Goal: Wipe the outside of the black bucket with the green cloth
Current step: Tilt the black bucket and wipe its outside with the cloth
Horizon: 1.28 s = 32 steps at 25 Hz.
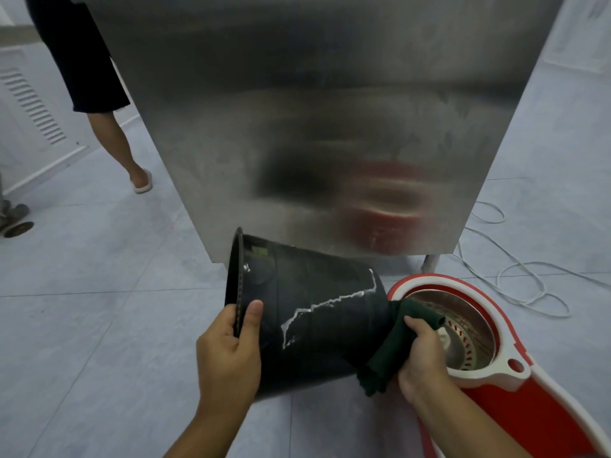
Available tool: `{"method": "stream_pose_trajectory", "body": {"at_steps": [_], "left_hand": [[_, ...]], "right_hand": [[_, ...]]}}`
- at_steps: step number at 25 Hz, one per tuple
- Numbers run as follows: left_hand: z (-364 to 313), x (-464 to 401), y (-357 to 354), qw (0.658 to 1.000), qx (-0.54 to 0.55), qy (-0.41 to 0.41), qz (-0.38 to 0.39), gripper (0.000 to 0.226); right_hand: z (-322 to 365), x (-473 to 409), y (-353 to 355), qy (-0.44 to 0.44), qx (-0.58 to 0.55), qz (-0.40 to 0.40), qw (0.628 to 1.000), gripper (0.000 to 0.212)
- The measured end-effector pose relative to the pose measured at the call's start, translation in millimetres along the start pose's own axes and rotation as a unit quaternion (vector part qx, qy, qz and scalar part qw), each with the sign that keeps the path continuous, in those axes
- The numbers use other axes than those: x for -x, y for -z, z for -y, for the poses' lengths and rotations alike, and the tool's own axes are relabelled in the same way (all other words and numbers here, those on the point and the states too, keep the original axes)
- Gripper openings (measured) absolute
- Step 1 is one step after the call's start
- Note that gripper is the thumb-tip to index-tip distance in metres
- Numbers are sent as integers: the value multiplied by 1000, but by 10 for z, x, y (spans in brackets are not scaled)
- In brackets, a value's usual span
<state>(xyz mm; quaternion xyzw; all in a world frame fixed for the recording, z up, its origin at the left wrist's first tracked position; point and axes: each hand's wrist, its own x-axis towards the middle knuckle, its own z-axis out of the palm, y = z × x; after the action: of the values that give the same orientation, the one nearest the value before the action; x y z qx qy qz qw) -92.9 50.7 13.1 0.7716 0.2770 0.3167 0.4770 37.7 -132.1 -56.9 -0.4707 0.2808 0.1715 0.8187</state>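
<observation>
The black bucket (317, 312) lies tipped on its side above the floor, its mouth facing left and its base to the right. A jagged white crack line runs across its wall. My left hand (231, 352) grips the rim at the mouth, thumb on the outside. My right hand (420, 358) holds the dark green cloth (393, 348) bunched against the bucket's base end.
A red and white spin mop bucket (496, 365) with a steel basket stands just right of my right hand. A tall stainless steel cabinet (324, 120) rises behind. A white cable (515, 269) loops on the floor at right. A person's bare leg (115, 143) in a slipper stands at left.
</observation>
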Motion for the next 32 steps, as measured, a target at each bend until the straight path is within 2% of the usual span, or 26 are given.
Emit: {"method": "stream_pose_trajectory", "body": {"at_steps": [4, 6, 8, 9, 11, 12, 13, 14, 15, 16, 18, 19, 20, 21, 23, 26, 30, 31, 32], "left_hand": [[-29, -96, 51, 996, 37, 28, 73, 42], [-33, -103, 12, 996, 39, 51, 62, 34], [-2, -88, -62, 995, 42, 87, 32, 35], [21, -90, -86, 991, 53, 121, 19, 34], [74, -124, -84, 979, 80, 188, 1, 33], [89, -140, -74, 973, 94, 211, -2, 32], [93, -151, -66, 968, 107, 227, -3, 30], [85, -155, -65, 965, 119, 235, -2, 29], [74, -151, -80, 963, 126, 238, 2, 29], [64, -136, -103, 963, 123, 238, 6, 28], [28, -91, -155, 970, 98, 223, 16, 31], [11, -67, -172, 974, 84, 211, 22, 33], [-8, -48, -186, 977, 72, 199, 30, 34], [-12, -35, -193, 980, 63, 185, 39, 35], [-17, -25, -203, 985, 48, 157, 57, 35], [-33, -10, -208, 990, 34, 120, 68, 35], [-66, -9, -140, 993, 31, 104, 53, 34], [-69, -19, -119, 992, 37, 108, 44, 32], [-70, -32, -103, 992, 46, 115, 36, 31]], "right_hand": [[8, -63, 8, 14, 8, -5, 1000, 39], [-8, -29, -41, 28, 44, 3, 999, 32], [-154, 102, -80, 94, 120, 0, 988, 36], [-288, 177, -64, 162, 166, 6, 973, 42], [-541, 314, -31, 322, 272, 40, 906, 61], [-645, 352, -22, 371, 339, 72, 861, 70], [-733, 381, -58, 378, 424, 104, 816, 78], [-774, 395, -98, 366, 540, 109, 750, 90], [-831, 360, -76, 398, 613, 108, 673, 101], [-916, 340, -11, 452, 637, 153, 605, 86], [-1070, 351, 22, 560, 608, 238, 510, 28], [-1077, 402, 63, 597, 593, 277, 464, 20], [-1048, 449, 82, 607, 584, 309, 442, 19], [-920, 523, 45, 614, 575, 316, 438, 21], [-657, 559, -92, 630, 543, 312, 459, 23], [-378, 474, -301, 588, 524, 286, 546, 38], [-197, 56, -165, 489, 480, 168, 708, 56], [-212, 8, -100, 470, 472, 149, 731, 58], [-278, 2, -49, 469, 467, 142, 736, 62]]}}
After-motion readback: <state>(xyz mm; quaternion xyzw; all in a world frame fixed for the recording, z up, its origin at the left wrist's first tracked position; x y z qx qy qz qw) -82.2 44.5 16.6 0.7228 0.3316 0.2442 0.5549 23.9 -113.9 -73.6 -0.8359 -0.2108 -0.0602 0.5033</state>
